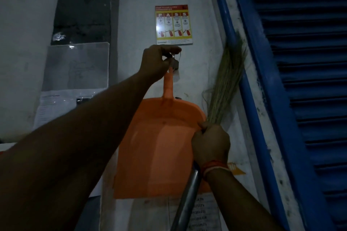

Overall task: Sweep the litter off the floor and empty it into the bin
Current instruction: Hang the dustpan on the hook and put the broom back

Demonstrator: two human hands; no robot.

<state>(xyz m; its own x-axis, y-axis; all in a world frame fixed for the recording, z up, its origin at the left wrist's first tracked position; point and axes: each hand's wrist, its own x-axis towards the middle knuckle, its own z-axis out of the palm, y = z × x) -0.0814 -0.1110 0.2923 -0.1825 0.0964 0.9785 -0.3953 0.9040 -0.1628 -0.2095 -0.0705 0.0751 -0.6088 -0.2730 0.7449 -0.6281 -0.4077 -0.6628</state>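
On the wall, orange dustpan [159,148] upright, handle up, seemingly hooked.

The picture is dim throughout, with a cold bluish cast and soft, grainy detail. The brightest patch is the poster [174,24] on the wall, which carries a small white glare at its lower left edge. Left of the poster, a clear plastic sheet [76,65] shows a glint near its top edge. The forearm at lower left of the poster is very dark and blurred. Right of the poster, the blue shutter [304,80] bows with wide-angle distortion. Small print on papers below the poster is unreadable.
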